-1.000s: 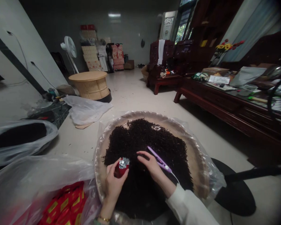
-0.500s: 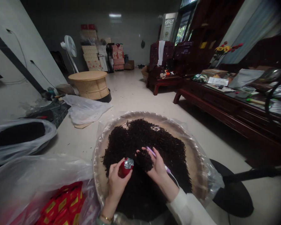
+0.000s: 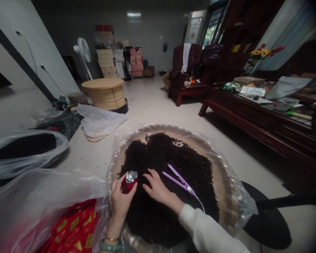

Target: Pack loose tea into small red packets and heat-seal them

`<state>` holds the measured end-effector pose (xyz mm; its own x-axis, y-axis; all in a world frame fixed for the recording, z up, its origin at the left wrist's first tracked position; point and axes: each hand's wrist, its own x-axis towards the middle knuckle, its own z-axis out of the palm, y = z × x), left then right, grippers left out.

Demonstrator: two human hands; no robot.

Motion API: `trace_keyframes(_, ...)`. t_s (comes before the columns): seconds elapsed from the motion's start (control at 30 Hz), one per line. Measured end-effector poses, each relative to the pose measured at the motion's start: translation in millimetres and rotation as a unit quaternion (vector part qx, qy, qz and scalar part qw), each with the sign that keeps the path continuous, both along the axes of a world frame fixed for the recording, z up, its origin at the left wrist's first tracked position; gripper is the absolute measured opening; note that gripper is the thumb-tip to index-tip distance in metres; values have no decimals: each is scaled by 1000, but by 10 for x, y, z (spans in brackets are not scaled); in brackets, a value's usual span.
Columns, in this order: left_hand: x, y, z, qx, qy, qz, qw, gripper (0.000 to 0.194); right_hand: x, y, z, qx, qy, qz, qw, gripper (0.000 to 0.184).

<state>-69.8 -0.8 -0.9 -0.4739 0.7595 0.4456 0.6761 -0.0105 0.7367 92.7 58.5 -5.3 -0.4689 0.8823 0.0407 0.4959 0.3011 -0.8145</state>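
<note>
My left hand [image 3: 122,196] grips a small red foil pouch [image 3: 126,186] by its sides, with its silvery inner side showing at the top. To the right of the pouch, my right hand [image 3: 157,187] is palm down over a heap of dark dried tea leaves [image 3: 163,151], fingers apart. No leaves show in that hand, though its underside is hidden. The leaves lie in a wide round tray [image 3: 223,175] lined with clear plastic. On the heap, right of my right hand, rests a purple mini hair straightener [image 3: 179,181] with its jaws apart and a white cord.
At lower left, a clear plastic bag [image 3: 55,182] holds several red packets [image 3: 75,225]. Behind it stands another bag [image 3: 60,147] of dark leaves. A black round stand base [image 3: 268,225] is right of the tray. A long wooden table [image 3: 247,119] stands farther right.
Half a second ago my right hand was palm up with a clump of tea leaves; now it is palm down, farther left, with none showing. My left hand and the pouch have shifted left.
</note>
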Motion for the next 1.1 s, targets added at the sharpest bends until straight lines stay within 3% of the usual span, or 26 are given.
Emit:
trace_keyframes(0.07, -16, -11, 6, 0, 5, 6, 1000, 55, -156, -43, -42, 72, -135, 82, 985, 68)
trace_keyframes(0.13, -20, -25, -9, -1, 14, 6, 1000, 55, -307, -114, -104, 132, -229, 154, 952, 90)
trace_keyframes(0.2, -25, -36, -35, -5, 24, 2, 1000, 54, -421, -202, -179, 179, -292, 208, 916, 94)
trace_keyframes(0.27, -32, -40, -56, -14, 30, -2, 999, 53, -473, -286, -226, 215, -332, 237, 887, 72)
trace_keyframes(0.33, -35, -35, -64, -22, 32, -3, 999, 53, -452, -341, -209, 240, -343, 238, 876, 35)
trace_keyframes(0.4, -24, -22, -60, -19, 31, -8, 999, 52, -366, -349, -120, 247, -331, 225, 882, 16)
trace_keyframes(0.47, 0, -5, -57, -7, 28, -17, 999, 51, -230, -306, 6, 228, -309, 207, 900, 17)
trace_keyframes(0.53, 36, 10, -62, 4, 23, -23, 999, 50, -70, -230, 122, 179, -251, 169, 936, 20)
trace_keyframes(0.6, 78, 20, -75, 7, 20, -28, 999, 49, 87, -147, 194, 110, -116, 95, 982, 26)
trace_keyframes(0.67, 128, 25, -87, 6, 15, -40, 999, 47, 216, -78, 218, 36, 76, -11, 996, 31)
trace_keyframes(0.7, 158, 26, -91, 3, 11, -49, 999, 47, 268, -53, 217, -10, 175, -69, 982, 31)
trace_keyframes(0.77, 227, 27, -95, -1, 1, -70, 998, 46, 348, -17, 208, -134, 348, -168, 913, 27)
trace_keyframes(0.87, 352, 22, -99, -5, -7, -104, 995, 44, 436, 15, 221, -330, 521, -247, 747, 20)
trace_keyframes(0.93, 435, 16, -106, -11, -9, -124, 992, 44, 487, 30, 267, -389, 585, -255, 664, 14)
trace_keyframes(1.0, 506, 10, -117, -18, -11, -140, 990, 44, 525, 37, 342, -399, 621, -248, 627, 13)
trace_keyframes(1.1, 584, 5, -129, -23, -15, -157, 987, 45, 535, 26, 474, -373, 643, -242, 624, 20)
